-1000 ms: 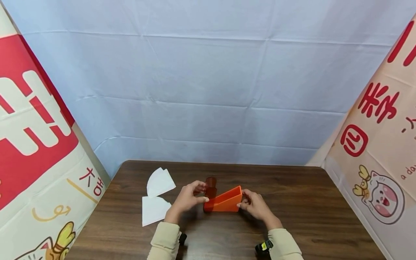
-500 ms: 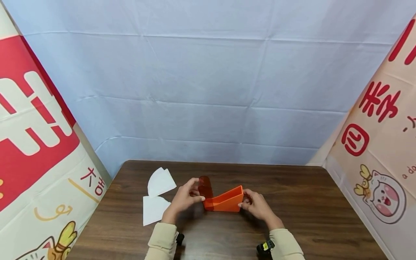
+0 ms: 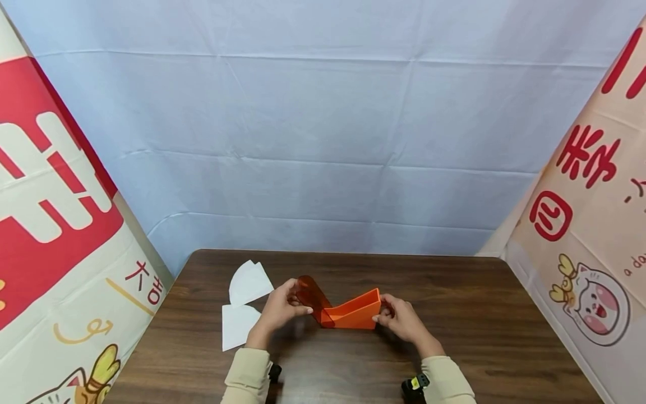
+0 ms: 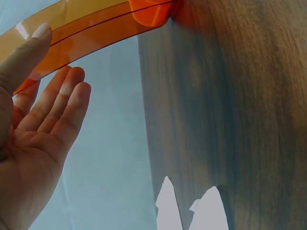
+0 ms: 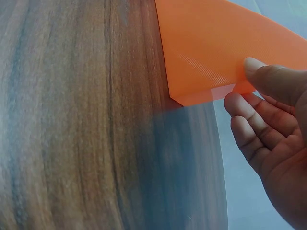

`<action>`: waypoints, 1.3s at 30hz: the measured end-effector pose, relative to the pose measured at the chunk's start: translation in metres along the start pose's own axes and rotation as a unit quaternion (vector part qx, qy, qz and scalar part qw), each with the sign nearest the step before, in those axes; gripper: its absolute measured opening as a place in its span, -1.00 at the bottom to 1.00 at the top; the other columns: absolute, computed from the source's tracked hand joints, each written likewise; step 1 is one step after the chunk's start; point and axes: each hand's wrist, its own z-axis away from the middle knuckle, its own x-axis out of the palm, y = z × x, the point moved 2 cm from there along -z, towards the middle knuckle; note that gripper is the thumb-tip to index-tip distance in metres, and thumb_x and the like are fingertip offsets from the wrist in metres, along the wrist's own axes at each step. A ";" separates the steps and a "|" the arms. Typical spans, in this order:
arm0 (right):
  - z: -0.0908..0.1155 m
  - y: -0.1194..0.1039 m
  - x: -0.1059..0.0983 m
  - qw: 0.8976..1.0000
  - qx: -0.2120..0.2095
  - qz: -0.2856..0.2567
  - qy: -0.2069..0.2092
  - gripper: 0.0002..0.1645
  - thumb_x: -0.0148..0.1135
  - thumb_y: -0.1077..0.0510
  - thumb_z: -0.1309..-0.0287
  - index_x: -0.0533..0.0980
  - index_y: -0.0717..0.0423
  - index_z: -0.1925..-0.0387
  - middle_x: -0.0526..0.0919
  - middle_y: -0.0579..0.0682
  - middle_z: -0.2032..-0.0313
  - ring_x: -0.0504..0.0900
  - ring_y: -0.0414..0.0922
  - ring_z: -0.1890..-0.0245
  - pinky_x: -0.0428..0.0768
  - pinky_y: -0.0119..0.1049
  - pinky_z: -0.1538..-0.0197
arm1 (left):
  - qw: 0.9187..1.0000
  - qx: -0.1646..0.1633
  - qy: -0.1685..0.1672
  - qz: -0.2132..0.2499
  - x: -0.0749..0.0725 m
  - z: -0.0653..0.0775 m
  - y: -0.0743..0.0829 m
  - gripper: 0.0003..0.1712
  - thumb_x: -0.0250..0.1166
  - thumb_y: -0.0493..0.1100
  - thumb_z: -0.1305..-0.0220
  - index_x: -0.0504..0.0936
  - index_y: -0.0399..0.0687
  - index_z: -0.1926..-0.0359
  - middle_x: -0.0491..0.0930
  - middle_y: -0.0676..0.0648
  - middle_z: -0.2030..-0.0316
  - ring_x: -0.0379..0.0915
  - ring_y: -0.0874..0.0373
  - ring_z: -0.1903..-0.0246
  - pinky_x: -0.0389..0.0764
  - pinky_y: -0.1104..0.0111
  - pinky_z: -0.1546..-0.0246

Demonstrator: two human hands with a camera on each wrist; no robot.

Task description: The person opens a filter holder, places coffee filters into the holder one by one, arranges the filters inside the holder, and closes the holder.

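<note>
An orange filter-paper holder (image 3: 353,315) sits at the middle of the table, its slanted top open. From its left end, a see-through amber lid (image 3: 313,294) tilts up and to the left. My left hand (image 3: 280,308) holds this lid, with the thumb (image 4: 29,55) over its face and the fingers beneath in the left wrist view. At the tall right end, my right hand (image 3: 401,321) pinches the holder wall; in the right wrist view the thumb (image 5: 268,74) lies on the orange side and the other fingers curl near the end edge.
White paper filters (image 3: 249,282) lie in two fanned piles left of my left hand, the nearer pile (image 3: 239,326) beside my wrist. The brown wooden table (image 3: 479,325) ends at a pale cloth backdrop (image 3: 323,140). Printed banners (image 3: 590,252) hang at both sides.
My left hand has moved left, swinging the amber lid from nearly upright to a leftward tilt. The holder and my right hand have shifted slightly right.
</note>
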 end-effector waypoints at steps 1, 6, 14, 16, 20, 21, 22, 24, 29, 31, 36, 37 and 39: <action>0.000 0.000 0.000 1.000 0.000 0.000 -0.001 -0.61 0.35 0.29 -0.02 0.48 0.25 0.08 0.47 -0.08 0.52 0.41 -0.18 0.56 0.43 -0.36 0.50 | 1.000 -0.002 0.004 -0.002 0.000 0.000 -0.003 -0.45 0.52 -0.36 0.17 0.51 -0.17 0.09 0.59 -0.05 0.32 0.55 0.13 0.42 0.57 0.39 0.38; 0.002 -0.001 -0.001 1.000 -0.005 -0.001 -0.002 -0.62 0.35 0.28 -0.02 0.48 0.24 0.09 0.51 -0.09 0.49 0.44 -0.20 0.55 0.45 -0.36 0.48 | 1.000 -0.012 0.016 -0.013 -0.002 0.002 -0.010 -0.44 0.55 -0.29 0.19 0.52 -0.16 0.10 0.60 -0.05 0.33 0.55 0.15 0.44 0.57 0.41 0.40; 0.001 -0.002 -0.002 1.000 -0.004 -0.003 -0.004 -0.61 0.35 0.26 -0.03 0.48 0.24 0.08 0.50 -0.09 0.49 0.43 -0.18 0.55 0.44 -0.36 0.50 | 0.998 -0.034 0.035 -0.024 -0.006 0.005 -0.014 -0.46 0.56 -0.25 0.20 0.54 -0.15 0.12 0.61 -0.02 0.37 0.49 0.17 0.48 0.56 0.37 0.44; 0.001 -0.001 -0.002 1.000 -0.004 -0.006 -0.005 -0.61 0.35 0.26 -0.03 0.48 0.24 0.08 0.51 -0.09 0.48 0.43 -0.18 0.55 0.45 -0.36 0.50 | 0.998 -0.038 0.040 -0.029 -0.007 0.006 -0.016 -0.46 0.56 -0.24 0.21 0.54 -0.15 0.13 0.60 -0.01 0.39 0.47 0.17 0.49 0.55 0.36 0.46; 0.001 0.000 -0.002 1.000 -0.003 -0.008 -0.006 -0.60 0.36 0.27 -0.02 0.48 0.24 0.07 0.52 -0.08 0.47 0.45 -0.17 0.55 0.46 -0.35 0.50 | 0.996 -0.050 0.051 -0.044 -0.008 0.008 -0.022 -0.46 0.57 -0.24 0.23 0.54 -0.15 0.16 0.57 0.02 0.44 0.42 0.17 0.53 0.50 0.36 0.52; 0.001 0.000 -0.002 1.000 -0.003 -0.007 -0.006 -0.60 0.35 0.27 -0.02 0.48 0.24 0.07 0.52 -0.08 0.47 0.44 -0.16 0.55 0.46 -0.35 0.50 | 0.996 -0.054 0.054 -0.045 -0.008 0.009 -0.023 -0.46 0.57 -0.24 0.23 0.54 -0.15 0.15 0.57 0.02 0.44 0.41 0.17 0.53 0.50 0.37 0.53; 0.001 -0.001 -0.002 1.000 -0.001 -0.006 -0.007 -0.60 0.36 0.27 -0.01 0.48 0.24 0.07 0.52 -0.08 0.47 0.44 -0.16 0.55 0.46 -0.35 0.50 | 0.996 -0.055 0.055 -0.047 -0.008 0.009 -0.025 -0.45 0.57 -0.23 0.24 0.53 -0.15 0.15 0.56 0.02 0.45 0.41 0.17 0.54 0.49 0.37 0.53; 0.001 -0.001 -0.002 1.000 0.002 -0.006 -0.006 -0.60 0.36 0.28 0.00 0.48 0.24 0.08 0.52 -0.08 0.48 0.44 -0.16 0.55 0.45 -0.35 0.50 | 0.996 -0.058 0.056 -0.044 -0.008 0.011 -0.027 -0.44 0.58 -0.23 0.24 0.53 -0.15 0.14 0.56 0.02 0.44 0.40 0.17 0.53 0.49 0.37 0.54; 0.001 -0.001 -0.001 1.000 0.011 -0.006 -0.004 -0.59 0.38 0.30 0.03 0.49 0.24 0.10 0.52 -0.08 0.48 0.45 -0.15 0.54 0.46 -0.35 0.49 | 0.996 -0.063 0.056 -0.032 -0.008 0.012 -0.030 -0.44 0.57 -0.20 0.22 0.53 -0.14 0.14 0.56 0.02 0.44 0.40 0.16 0.53 0.49 0.36 0.54; 0.002 -0.001 -0.001 1.000 0.014 -0.007 -0.004 -0.59 0.38 0.30 0.04 0.49 0.24 0.10 0.53 -0.07 0.47 0.46 -0.15 0.53 0.46 -0.35 0.49 | 0.996 -0.066 0.054 -0.030 -0.008 0.013 -0.029 -0.45 0.57 -0.19 0.21 0.52 -0.14 0.14 0.55 0.01 0.45 0.39 0.16 0.54 0.48 0.35 0.55; 0.001 0.000 -0.001 1.000 0.013 -0.007 -0.003 -0.59 0.39 0.29 0.04 0.48 0.24 0.10 0.54 -0.07 0.46 0.47 -0.14 0.52 0.47 -0.35 0.48 | 0.996 -0.068 0.051 -0.029 -0.008 0.013 -0.029 -0.45 0.57 -0.18 0.20 0.52 -0.15 0.14 0.54 0.02 0.45 0.38 0.15 0.55 0.47 0.35 0.56; 0.001 0.000 -0.001 1.000 0.012 -0.008 -0.003 -0.59 0.39 0.29 0.04 0.49 0.24 0.10 0.54 -0.07 0.46 0.47 -0.14 0.52 0.47 -0.35 0.47 | 0.996 -0.067 0.052 -0.030 -0.008 0.012 -0.029 -0.45 0.56 -0.18 0.20 0.52 -0.15 0.14 0.55 0.01 0.45 0.39 0.14 0.54 0.47 0.34 0.56; 0.001 0.001 -0.001 1.000 0.011 -0.009 -0.004 -0.60 0.38 0.28 0.03 0.49 0.23 0.10 0.53 -0.08 0.47 0.46 -0.15 0.53 0.46 -0.35 0.48 | 0.996 -0.068 0.052 -0.037 -0.008 0.013 -0.029 -0.40 0.57 -0.17 0.21 0.50 -0.16 0.10 0.56 -0.01 0.41 0.43 0.12 0.50 0.51 0.31 0.51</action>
